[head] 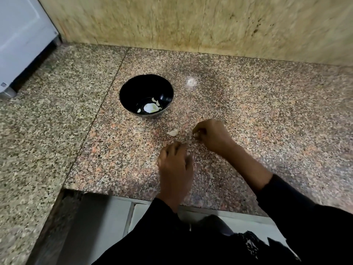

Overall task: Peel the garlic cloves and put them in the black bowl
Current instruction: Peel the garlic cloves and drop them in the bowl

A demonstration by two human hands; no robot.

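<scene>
Right hand: fingers curled down onto the counter, tips pinching a small pale clove against the stone. Left hand: fingers loosely curled, knuckles up, resting on the counter just short of the right hand's fingertips — whether they hold anything cannot be told, as the tips are blurred and turned under.

A second clove lies loose on the counter, just left of the right fingertips and just beyond the left hand, touching neither.

The bowl stands upright farther out, beyond both hands and slightly left. Inside it lie a few pale cloves, beside a bright white patch at the bottom — clove or glare, cannot tell.

Both forearms wear dark sleeves. A tan stone wall backs the counter; a white appliance stands at the far left.
</scene>
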